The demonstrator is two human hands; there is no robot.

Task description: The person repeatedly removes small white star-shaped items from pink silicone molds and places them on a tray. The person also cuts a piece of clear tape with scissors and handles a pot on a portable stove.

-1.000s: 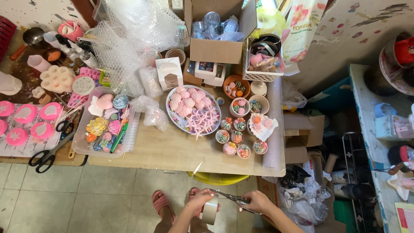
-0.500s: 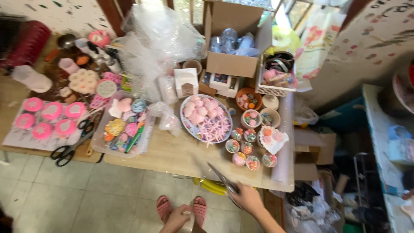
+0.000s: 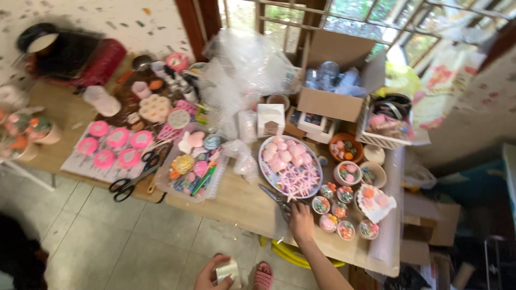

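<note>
Now my right hand (image 3: 301,221) has come up, gripping scissors (image 3: 274,197) on the worktop (image 3: 236,207); stiff, light, handle-end grip. Left hand (image 3: 212,275) clutches a small tape roll (image 3: 228,270).

A wooden table (image 3: 236,207) is covered: scissors (image 3: 277,200) under the right hand (image 3: 301,221), a plate (image 3: 291,165) just beyond.

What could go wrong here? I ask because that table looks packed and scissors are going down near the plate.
The right hand rests on the scissors right beside the plate of pink pieces; a careless nudge might knock it. The small cups stand crowded just past the hand and could tip. The left hand holds a small pale roll low over the floor, where it might drop.
</note>
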